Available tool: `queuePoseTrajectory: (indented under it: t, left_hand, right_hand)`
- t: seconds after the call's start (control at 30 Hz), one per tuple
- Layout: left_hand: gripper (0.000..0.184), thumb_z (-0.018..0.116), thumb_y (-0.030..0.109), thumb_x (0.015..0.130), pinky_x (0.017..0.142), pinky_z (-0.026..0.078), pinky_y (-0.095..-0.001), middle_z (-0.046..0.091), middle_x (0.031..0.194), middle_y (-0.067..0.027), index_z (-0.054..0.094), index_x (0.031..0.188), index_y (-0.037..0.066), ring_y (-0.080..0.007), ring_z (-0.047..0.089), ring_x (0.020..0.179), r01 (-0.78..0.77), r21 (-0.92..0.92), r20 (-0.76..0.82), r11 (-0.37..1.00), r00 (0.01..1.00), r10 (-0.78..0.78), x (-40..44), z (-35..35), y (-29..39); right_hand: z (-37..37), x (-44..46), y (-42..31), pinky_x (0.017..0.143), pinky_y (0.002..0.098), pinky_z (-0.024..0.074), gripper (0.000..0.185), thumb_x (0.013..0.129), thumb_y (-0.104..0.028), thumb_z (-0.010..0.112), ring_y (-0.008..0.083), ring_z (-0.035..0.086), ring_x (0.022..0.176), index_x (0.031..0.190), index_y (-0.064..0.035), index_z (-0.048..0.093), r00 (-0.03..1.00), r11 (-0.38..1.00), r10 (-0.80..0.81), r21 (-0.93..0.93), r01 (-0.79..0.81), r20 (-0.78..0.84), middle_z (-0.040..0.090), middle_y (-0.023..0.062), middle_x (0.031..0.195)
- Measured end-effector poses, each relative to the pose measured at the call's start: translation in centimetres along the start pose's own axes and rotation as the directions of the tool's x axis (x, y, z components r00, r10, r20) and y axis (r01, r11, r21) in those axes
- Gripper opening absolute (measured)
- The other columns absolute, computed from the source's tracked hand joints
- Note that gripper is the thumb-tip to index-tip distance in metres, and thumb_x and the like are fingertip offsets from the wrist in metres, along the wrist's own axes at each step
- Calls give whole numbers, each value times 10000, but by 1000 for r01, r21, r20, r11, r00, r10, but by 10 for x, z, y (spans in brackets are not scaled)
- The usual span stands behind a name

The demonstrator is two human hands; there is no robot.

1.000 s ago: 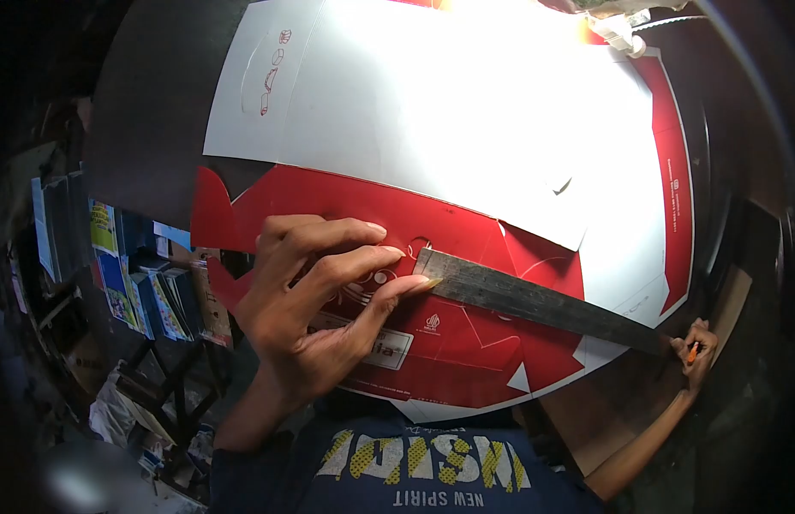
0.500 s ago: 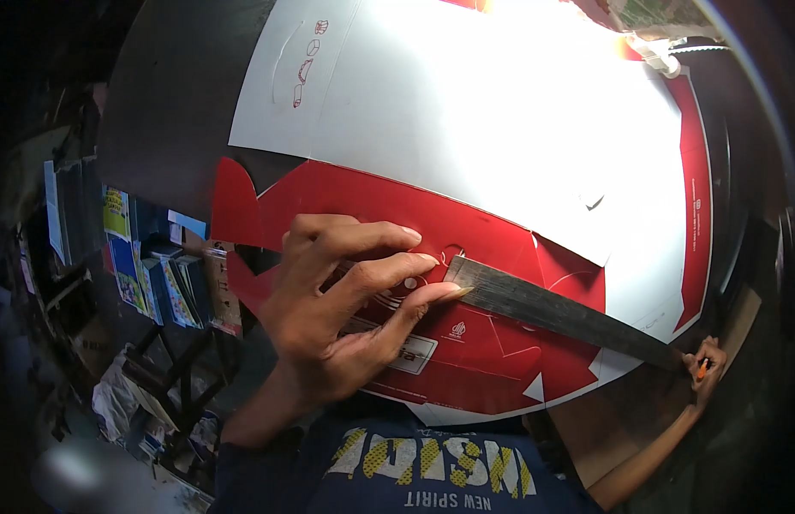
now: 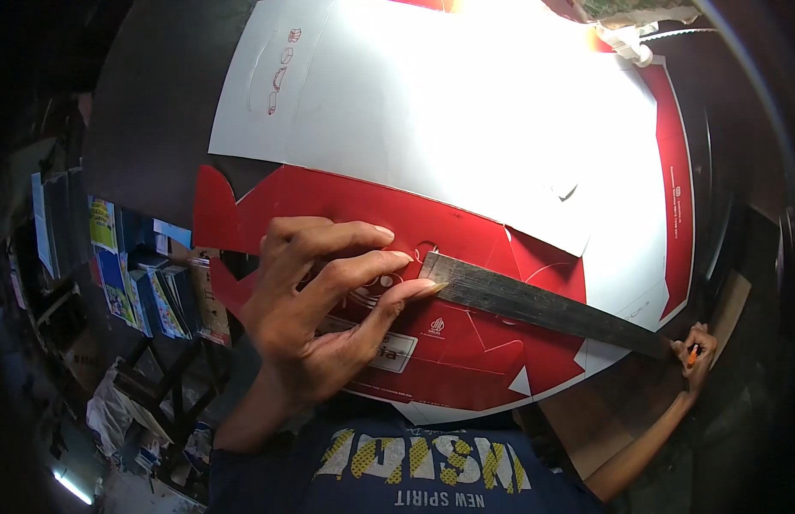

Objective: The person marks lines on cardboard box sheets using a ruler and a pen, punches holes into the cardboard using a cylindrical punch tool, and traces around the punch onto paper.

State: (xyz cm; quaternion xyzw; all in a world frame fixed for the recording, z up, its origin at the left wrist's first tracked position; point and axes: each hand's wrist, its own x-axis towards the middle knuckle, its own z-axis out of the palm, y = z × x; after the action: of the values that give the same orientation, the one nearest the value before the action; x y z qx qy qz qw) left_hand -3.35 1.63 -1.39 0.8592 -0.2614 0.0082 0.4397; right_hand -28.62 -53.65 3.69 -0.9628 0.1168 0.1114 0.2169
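My left hand (image 3: 316, 300) rests over the red printed card (image 3: 466, 377), with its thumb and fingertips closed in at the near end of a long dark straightedge ruler (image 3: 543, 304). The thumb tip lies on the ruler, which runs slantwise across the red card to the right. At the ruler's far end is my right hand (image 3: 697, 355), its fingers wrapped round a small orange tool, partly hidden, whose kind I cannot make out. A large white sheet (image 3: 355, 94) with red line drawings spreads behind the red card.
A lamp fitting (image 3: 624, 43) stands at the top right, and its glare washes out the sheet. Books and boxes (image 3: 145, 283) fill a rack at the left. A wooden strip (image 3: 727, 321) lies beside my right hand.
The whole view has shifted, so everything sits slightly further left. Both hands and the ruler keep about the same place against the card.
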Motion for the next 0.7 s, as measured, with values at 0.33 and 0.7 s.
queuePoseTrajectory:
  t: [0.33,0.7]
  left_hand:
    - [161,792,44,794,869,490,-347,732,1042,-63,741,944,67,-224,656,988,204,169,-488,964,867,-98,-12,-33,-11]
    - [239,790,68,787,944,479,-369,709,1155,-79,781,1024,96,-246,592,1105,129,209,-157,969,983,-97,-16,-68,-43]
  right_hand:
    - [8,-10,-3,869,381,355,549,837,-469,731,147,373,646,626,-64,426,986,994,-16,106,34,-165,376,17,619]
    - [52,27,-118,751,408,398,319,954,-282,681,194,428,691,1000,-58,458,918,958,-281,-36,283,-281,432,77,769]
